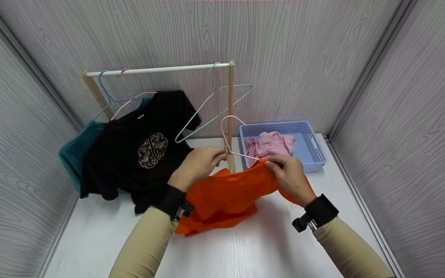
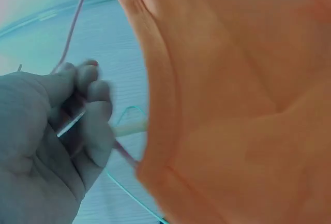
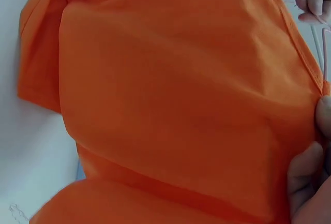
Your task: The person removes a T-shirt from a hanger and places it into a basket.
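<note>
My left hand [image 1: 197, 164] grips a pink clothes hanger [image 1: 244, 156] around the base of its hook, and the hook rises above the fingers. An orange T-shirt [image 1: 230, 191] hangs from the hanger, its body drooping toward the table. At the collar, on the right side, my right hand [image 1: 291, 175] pinches the orange fabric over the hanger's shoulder. In the left wrist view the hanger [image 2: 73, 27] passes through the curled left fingers and enters the neckline at both ends. The right wrist view shows the right thumb and fingers [image 3: 305, 169] on the shirt's edge.
Behind to the left stands a clothes rack [image 1: 160, 70] bearing a black T-shirt [image 1: 118, 154], a teal garment [image 1: 70, 150] and a bare mint hanger [image 1: 199, 110]. A blue basket [image 1: 315, 166] at the right back holds a pink cloth [image 1: 274, 143]. Walls enclose the table [image 1: 222, 255].
</note>
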A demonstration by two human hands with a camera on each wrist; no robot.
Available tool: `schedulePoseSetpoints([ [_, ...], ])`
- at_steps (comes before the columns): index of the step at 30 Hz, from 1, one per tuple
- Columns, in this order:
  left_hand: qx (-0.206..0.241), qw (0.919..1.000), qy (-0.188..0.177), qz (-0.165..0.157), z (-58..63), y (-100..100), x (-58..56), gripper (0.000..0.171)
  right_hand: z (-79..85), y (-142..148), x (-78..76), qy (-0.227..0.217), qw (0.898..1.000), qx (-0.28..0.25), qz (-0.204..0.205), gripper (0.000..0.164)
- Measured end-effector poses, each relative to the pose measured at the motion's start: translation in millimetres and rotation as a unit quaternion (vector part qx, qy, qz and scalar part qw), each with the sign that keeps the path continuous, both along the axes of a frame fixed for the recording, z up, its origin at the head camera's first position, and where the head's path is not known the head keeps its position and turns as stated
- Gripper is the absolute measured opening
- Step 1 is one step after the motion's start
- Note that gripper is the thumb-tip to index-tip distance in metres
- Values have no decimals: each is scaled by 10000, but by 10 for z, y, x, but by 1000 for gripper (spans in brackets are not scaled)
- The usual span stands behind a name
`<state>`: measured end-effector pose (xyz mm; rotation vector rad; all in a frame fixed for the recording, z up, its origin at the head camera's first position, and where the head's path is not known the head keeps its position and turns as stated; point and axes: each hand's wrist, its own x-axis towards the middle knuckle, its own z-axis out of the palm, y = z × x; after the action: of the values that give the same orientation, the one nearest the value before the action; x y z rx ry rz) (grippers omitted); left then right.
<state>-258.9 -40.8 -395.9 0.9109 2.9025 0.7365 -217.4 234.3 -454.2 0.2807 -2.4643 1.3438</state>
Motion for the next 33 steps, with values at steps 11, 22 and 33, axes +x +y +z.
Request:
schedulePoseSetpoints([
  [11, 232, 9977, 623, 164, -153, -271, -1, 16, -269, 464, -80, 550, 9900, 835, -995, 11],
  [22, 448, 9944, 917, 260, -153, -480, -13, 16, -419, 596, -126, 316, 9946, 642, -748, 14],
  [33, 745, 9938, 759, 310, -150, -508, 5, 18, -482, 500, -81, -173, 9979, 312, -548, 14],
])
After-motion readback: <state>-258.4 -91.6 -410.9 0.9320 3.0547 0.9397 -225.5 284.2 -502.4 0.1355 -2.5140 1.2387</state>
